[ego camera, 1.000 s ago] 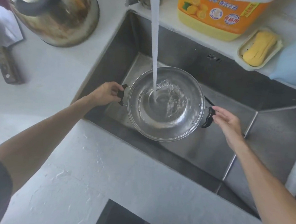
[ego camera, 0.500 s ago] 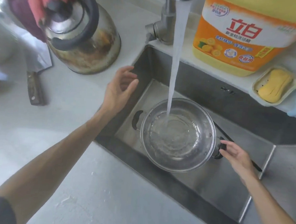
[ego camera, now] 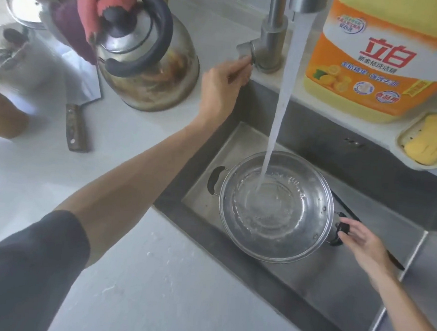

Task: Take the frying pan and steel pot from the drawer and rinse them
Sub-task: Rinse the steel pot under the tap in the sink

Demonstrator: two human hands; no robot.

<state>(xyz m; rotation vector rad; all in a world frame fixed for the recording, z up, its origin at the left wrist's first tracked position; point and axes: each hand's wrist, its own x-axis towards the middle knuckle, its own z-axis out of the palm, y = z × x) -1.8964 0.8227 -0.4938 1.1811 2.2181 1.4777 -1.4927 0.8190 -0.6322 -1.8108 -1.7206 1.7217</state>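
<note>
The steel pot sits in the sink under running water from the faucet, part-filled, so it is likely heavy and slippery, best lifted by its two black side handles. The right hand grips the near handle at the pot's right side. The left hand, well apart from the pot, pinches the faucet lever.

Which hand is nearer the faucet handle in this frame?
Left. The left hand has its fingers on the faucet handle at the sink's back edge. The right hand is down in the sink, gripping the steel pot's side handle.
</note>
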